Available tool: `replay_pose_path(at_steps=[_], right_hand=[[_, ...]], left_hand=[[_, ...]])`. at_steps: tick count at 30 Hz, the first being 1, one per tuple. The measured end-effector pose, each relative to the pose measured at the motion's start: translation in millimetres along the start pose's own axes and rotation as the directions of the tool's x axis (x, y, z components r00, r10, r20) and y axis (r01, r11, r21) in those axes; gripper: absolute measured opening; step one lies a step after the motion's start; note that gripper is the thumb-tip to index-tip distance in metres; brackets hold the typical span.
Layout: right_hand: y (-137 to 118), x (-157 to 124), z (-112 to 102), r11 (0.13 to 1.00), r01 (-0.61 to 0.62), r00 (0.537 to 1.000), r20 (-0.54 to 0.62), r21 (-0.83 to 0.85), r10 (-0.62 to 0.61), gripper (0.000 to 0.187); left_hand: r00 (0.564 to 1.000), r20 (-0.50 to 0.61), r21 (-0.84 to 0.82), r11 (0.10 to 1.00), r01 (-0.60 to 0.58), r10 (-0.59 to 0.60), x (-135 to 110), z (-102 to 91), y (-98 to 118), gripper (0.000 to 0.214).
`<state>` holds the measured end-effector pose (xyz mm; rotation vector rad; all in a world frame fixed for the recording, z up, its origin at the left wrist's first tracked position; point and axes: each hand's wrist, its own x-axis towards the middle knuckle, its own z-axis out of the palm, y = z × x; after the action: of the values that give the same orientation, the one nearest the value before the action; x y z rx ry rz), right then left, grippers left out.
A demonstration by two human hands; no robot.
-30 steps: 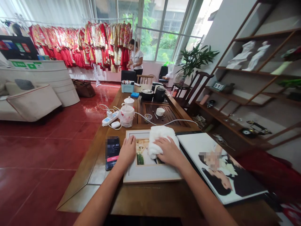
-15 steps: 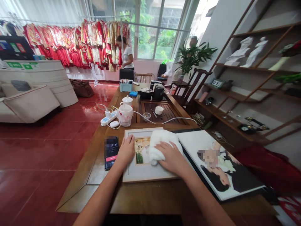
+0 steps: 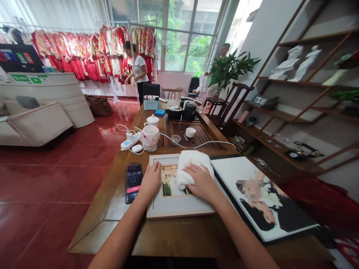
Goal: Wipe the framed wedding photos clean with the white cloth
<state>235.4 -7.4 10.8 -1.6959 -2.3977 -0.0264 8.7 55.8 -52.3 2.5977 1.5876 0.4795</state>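
Observation:
A framed photo [image 3: 182, 205] with a white mat and light wooden edge lies flat on the table. My left hand [image 3: 151, 182] rests on its left side, fingers stretched out flat, holding nothing. Under my right hand [image 3: 202, 184] is a folded white cloth [image 3: 193, 158], gripped against the frame and covering the right part of the picture. The thumb side of the hand is partly hidden by the cloth. Left of the frame lies a phone [image 3: 133, 183] with a lit screen. Close by on the right is a large photo panel [image 3: 235, 168] on a dark base.
Beyond the frame stand a pinkish cup [image 3: 150, 135], a power strip [image 3: 130, 141] and a white cable [image 3: 210, 142]. A small white bowl [image 3: 190, 132] sits on the tea tray [image 3: 179, 129]. Farther back, a person [image 3: 138, 69] stands by racks of red garments [image 3: 84, 54].
My right hand and the cloth have shifted slightly left over the picture. My left hand stays in place. The person in the background has moved left and leans toward the garments.

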Motion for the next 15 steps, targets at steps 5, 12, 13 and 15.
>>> replay_pose_path(at_steps=[5, 12, 13, 15], right_hand=[[-17.8, -52.0, -4.1, 1.0, 0.001, 1.0, 0.026, 0.012, -0.002, 0.055], [-16.3, -33.6, -4.7, 0.999, -0.039, 0.999, 0.027, 0.036, 0.038, 0.049], [-13.1, -23.6, -3.5, 0.999, -0.039, 0.999, 0.018, 0.036, 0.039, 0.048], [-6.0, -3.3, -0.7, 0.998, -0.046, 0.999, -0.01, 0.034, 0.047, 0.046]], left_hand=[[1.0, -0.006, 0.004, 1.0, 0.0, 0.0, 0.0, 1.4, -0.4, 0.051], [1.0, 0.013, -0.014, 1.0, 0.002, -0.002, 0.8, -1.4, 0.2, 0.051], [1.0, 0.016, -0.017, 1.0, 0.002, -0.002, 0.7, -2.0, 0.2, 0.051], [1.0, 0.026, -0.019, 1.0, 0.001, -0.001, 0.7, -3.2, 0.5, 0.051]])
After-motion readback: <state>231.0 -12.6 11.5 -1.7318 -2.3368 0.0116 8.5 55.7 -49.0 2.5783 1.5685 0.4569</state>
